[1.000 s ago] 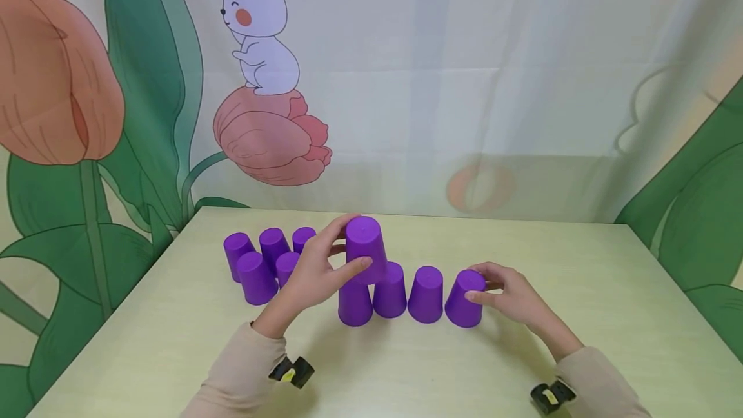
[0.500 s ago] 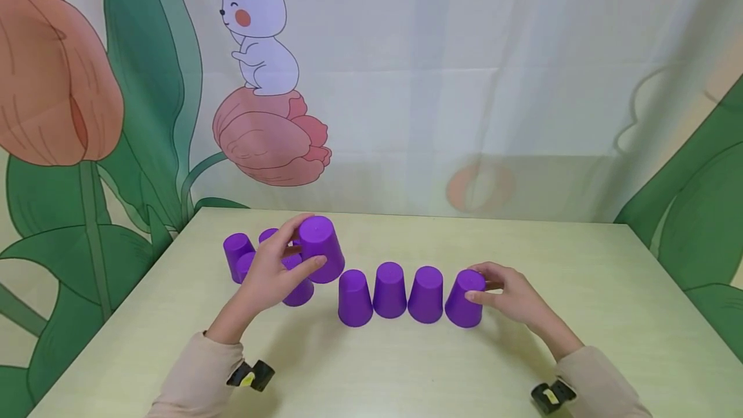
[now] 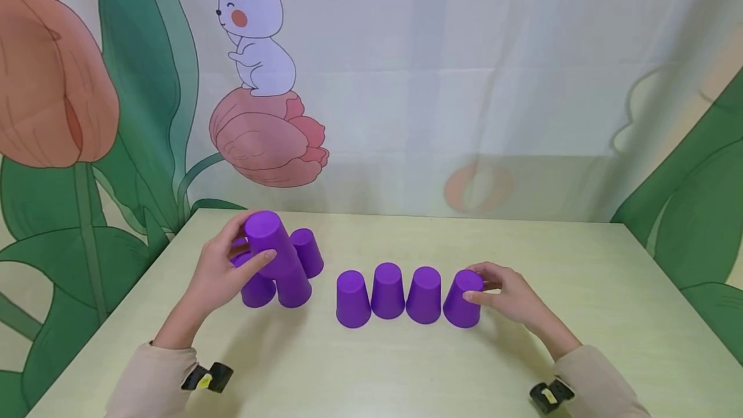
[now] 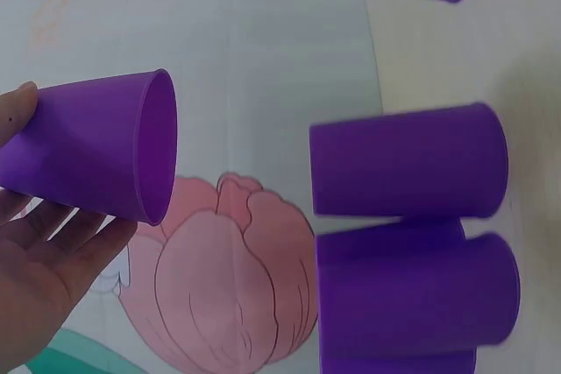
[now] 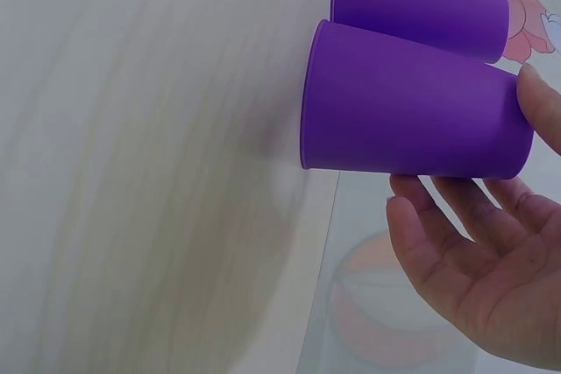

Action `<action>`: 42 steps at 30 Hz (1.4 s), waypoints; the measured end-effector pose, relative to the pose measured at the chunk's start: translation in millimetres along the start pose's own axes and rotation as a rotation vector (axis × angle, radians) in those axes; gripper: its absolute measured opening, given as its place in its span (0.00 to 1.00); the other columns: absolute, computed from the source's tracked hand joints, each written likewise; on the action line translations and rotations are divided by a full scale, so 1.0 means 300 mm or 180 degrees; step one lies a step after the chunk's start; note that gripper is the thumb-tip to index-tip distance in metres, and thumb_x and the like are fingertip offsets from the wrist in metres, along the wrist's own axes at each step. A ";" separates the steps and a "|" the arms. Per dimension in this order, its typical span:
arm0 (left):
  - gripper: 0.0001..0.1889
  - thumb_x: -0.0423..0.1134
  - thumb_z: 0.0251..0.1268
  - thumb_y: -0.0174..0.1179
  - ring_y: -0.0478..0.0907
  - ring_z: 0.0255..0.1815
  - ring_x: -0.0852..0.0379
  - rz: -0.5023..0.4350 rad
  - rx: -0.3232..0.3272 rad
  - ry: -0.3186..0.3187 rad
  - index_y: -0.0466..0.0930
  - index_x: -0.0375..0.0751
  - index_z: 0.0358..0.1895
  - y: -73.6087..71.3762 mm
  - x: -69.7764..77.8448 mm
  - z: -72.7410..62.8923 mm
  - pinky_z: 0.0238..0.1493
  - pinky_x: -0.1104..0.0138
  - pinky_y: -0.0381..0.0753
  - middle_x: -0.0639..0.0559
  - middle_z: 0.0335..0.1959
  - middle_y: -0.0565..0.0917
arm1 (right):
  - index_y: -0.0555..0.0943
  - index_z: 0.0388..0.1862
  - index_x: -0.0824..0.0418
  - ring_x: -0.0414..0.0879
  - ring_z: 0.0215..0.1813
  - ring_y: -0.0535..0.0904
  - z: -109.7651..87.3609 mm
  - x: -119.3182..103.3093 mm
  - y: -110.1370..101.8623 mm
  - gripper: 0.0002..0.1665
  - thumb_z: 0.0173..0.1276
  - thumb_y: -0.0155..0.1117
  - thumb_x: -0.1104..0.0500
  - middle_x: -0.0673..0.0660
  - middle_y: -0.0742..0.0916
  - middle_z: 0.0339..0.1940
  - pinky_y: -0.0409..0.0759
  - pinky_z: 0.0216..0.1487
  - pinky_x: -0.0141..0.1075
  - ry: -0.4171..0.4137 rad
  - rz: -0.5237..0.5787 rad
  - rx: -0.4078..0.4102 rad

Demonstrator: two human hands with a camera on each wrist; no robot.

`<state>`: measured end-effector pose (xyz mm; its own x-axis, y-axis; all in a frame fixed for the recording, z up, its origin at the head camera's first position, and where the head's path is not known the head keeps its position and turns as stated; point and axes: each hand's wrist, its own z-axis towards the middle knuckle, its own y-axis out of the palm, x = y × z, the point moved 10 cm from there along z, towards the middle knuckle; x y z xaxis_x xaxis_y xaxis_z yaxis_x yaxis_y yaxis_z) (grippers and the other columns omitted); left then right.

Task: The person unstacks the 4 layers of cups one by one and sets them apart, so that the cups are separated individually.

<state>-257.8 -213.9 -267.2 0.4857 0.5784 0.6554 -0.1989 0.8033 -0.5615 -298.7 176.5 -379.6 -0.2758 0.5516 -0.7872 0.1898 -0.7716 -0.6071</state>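
My left hand (image 3: 216,271) holds a purple plastic cup (image 3: 268,244) upside down in the air at the left. In the left wrist view this cup's (image 4: 88,142) open rim faces the table and clears the cups below. Beneath and behind it stands a group of purple cups, such as a front cup (image 3: 294,289) and a back cup (image 3: 309,253); some are partly hidden. My right hand (image 3: 507,292) grips the rightmost cup (image 3: 462,309) of a row on the table, thumb on one side and fingers on the other.
The row's other upside-down cups are a left cup (image 3: 353,302) and two middle ones, a cup (image 3: 387,292) and its neighbour (image 3: 424,297). A pale wooden table (image 3: 406,373) carries everything. Behind its far edge hangs a printed curtain (image 3: 377,82).
My left hand has carried its cup leftward, from above the row's left end to above the left group. The right hand stays on the rightmost cup.
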 end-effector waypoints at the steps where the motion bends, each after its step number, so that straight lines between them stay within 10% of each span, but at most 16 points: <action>1: 0.30 0.33 0.56 0.63 0.74 0.49 0.50 0.0037 0.0032 0.0000 0.62 0.36 0.62 -0.014 -0.005 -0.003 0.48 0.72 0.76 0.43 0.50 0.76 | 0.76 0.50 0.66 0.51 0.42 0.79 0.000 0.000 0.000 0.24 0.57 0.68 0.56 0.57 0.83 0.40 0.77 0.45 0.45 0.0004 -0.0005 -0.0004; 16: 0.32 0.31 0.55 0.63 0.65 0.46 0.75 0.0338 0.0479 -0.0223 0.60 0.35 0.64 -0.186 -0.110 -0.064 0.44 0.86 0.68 0.40 0.50 0.74 | 0.75 0.50 0.66 0.50 0.43 0.79 -0.001 0.007 0.002 0.25 0.57 0.67 0.55 0.57 0.83 0.40 0.76 0.44 0.41 0.0069 0.0017 -0.0035; 24: 0.33 0.36 0.56 0.63 0.69 0.49 0.52 0.0510 0.0488 -0.0564 0.58 0.36 0.65 -0.225 -0.210 -0.086 0.44 0.79 0.73 0.38 0.52 0.73 | 0.75 0.50 0.66 0.51 0.43 0.78 -0.003 0.001 0.002 0.25 0.57 0.67 0.55 0.57 0.83 0.41 0.77 0.44 0.42 0.0066 0.0013 -0.0034; 31: 0.32 0.37 0.58 0.61 0.69 0.51 0.39 0.0530 0.0427 -0.0782 0.57 0.31 0.63 -0.223 -0.294 -0.108 0.48 0.47 0.73 0.33 0.51 0.72 | 0.75 0.51 0.66 0.51 0.44 0.78 -0.004 -0.004 -0.001 0.25 0.58 0.67 0.54 0.57 0.83 0.41 0.77 0.44 0.42 0.0075 -0.0021 -0.0025; 42: 0.32 0.40 0.59 0.61 0.69 0.52 0.35 0.0500 0.0239 -0.1095 0.56 0.28 0.61 -0.197 -0.431 -0.150 0.48 0.48 0.74 0.30 0.52 0.71 | 0.75 0.51 0.65 0.51 0.44 0.78 -0.005 0.000 0.001 0.26 0.57 0.67 0.54 0.57 0.83 0.42 0.77 0.45 0.43 0.0098 -0.0011 -0.0039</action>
<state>-270.6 -342.6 -341.3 0.1329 0.6989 0.7028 -0.3161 0.7019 -0.6382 -297.3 176.8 -379.9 -0.2472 0.5639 -0.7879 0.2005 -0.7658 -0.6110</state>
